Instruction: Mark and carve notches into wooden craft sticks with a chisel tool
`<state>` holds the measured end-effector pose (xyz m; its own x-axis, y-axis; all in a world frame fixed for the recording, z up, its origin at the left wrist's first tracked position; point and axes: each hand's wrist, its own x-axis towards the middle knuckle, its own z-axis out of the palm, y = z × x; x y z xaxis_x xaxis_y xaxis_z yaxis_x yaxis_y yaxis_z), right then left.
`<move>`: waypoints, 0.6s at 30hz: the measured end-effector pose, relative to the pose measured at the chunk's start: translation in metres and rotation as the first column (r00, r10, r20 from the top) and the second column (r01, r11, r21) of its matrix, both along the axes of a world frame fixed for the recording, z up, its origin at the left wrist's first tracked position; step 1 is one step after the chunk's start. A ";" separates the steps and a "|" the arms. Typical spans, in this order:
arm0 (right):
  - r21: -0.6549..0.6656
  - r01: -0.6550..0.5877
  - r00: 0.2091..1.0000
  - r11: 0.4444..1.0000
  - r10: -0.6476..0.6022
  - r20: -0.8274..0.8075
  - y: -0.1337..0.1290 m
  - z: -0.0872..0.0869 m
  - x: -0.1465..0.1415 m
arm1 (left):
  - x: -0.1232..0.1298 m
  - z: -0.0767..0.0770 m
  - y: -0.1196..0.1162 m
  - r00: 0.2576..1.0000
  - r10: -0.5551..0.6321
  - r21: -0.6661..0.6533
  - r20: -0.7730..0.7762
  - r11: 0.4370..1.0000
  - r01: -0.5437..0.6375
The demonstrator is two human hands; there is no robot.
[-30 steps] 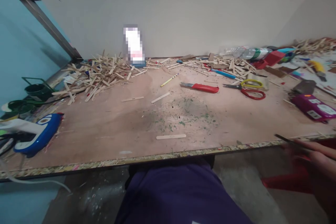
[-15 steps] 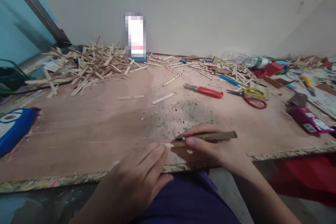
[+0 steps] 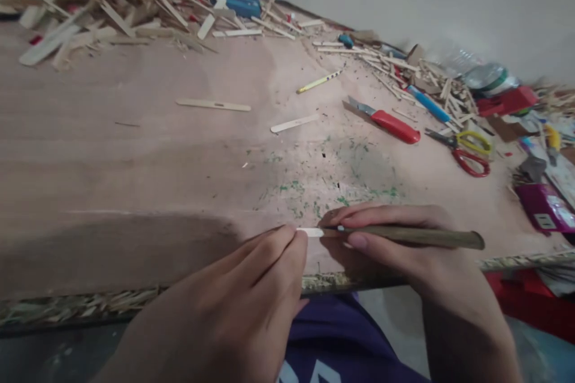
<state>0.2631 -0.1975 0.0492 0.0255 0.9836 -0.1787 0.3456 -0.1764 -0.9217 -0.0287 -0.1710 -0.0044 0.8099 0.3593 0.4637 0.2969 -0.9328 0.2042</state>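
Observation:
My left hand [image 3: 265, 275] is closed at the table's front edge, its fingertips pressing a pale wooden stick [image 3: 311, 231] against the tabletop [image 3: 157, 173]. In my right hand [image 3: 395, 233] is a long tool with a greenish-brown handle [image 3: 431, 237], gripped between thumb and fingers. Its narrow tip reaches the right part of the stick. Green shavings [image 3: 294, 188] are scattered just beyond both hands. Two loose flat sticks, one at the left [image 3: 213, 105] and one near the middle [image 3: 294, 124], lie farther back.
A red-handled knife [image 3: 395, 126], scissors [image 3: 471, 152], a yellow pencil-like piece [image 3: 318, 81] and a blue tool [image 3: 429, 104] lie back right. Stick piles [image 3: 121, 6] fill the back left. A purple packet [image 3: 545, 207] and plastic bottle [image 3: 489, 78] are at right.
The view has tilted down and come closer to the table. My right hand and its tool appear farther right in view; my left hand still presses the stick.

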 end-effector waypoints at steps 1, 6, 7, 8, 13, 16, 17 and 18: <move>-0.012 0.000 1.000 1.000 0.000 0.000 0.000 0.000 0.000 | 0.000 0.002 0.000 1.000 -0.001 0.012 -0.009 1.000 0.001; 0.011 0.025 1.000 1.000 -0.025 -0.015 -0.001 -0.001 -0.002 | 0.000 0.007 0.001 0.999 0.025 0.051 -0.031 0.998 -0.024; 0.006 0.029 1.000 1.000 -0.029 -0.011 -0.002 -0.001 -0.002 | 0.001 0.007 0.001 0.999 0.029 0.048 -0.034 0.998 -0.028; -0.005 0.034 0.999 0.999 -0.034 -0.007 -0.002 0.000 -0.004 | 0.002 0.006 0.000 0.999 0.035 0.043 -0.030 0.999 -0.033; -0.021 0.073 0.997 0.997 -0.073 -0.032 -0.001 0.007 -0.009 | 0.002 0.004 0.000 1.000 0.015 0.003 -0.012 1.000 -0.015; -0.039 0.023 0.998 0.999 -0.026 -0.059 0.002 0.008 -0.009 | 0.001 0.004 0.001 1.000 -0.010 0.013 -0.025 1.000 0.010; -0.041 0.018 0.998 0.999 -0.020 -0.068 0.003 0.008 -0.009 | 0.000 0.003 0.001 0.999 -0.021 0.011 -0.033 1.000 0.022; -0.040 0.017 0.997 0.999 -0.020 -0.072 0.004 0.009 -0.008 | 0.000 0.003 0.001 0.999 -0.027 0.005 -0.034 1.000 0.027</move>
<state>0.2548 -0.1934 0.0581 0.0296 0.9752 -0.2194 0.2743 -0.2190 -0.9364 -0.0289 -0.1702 -0.0018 0.8344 0.3347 0.4379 0.2785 -0.9417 0.1890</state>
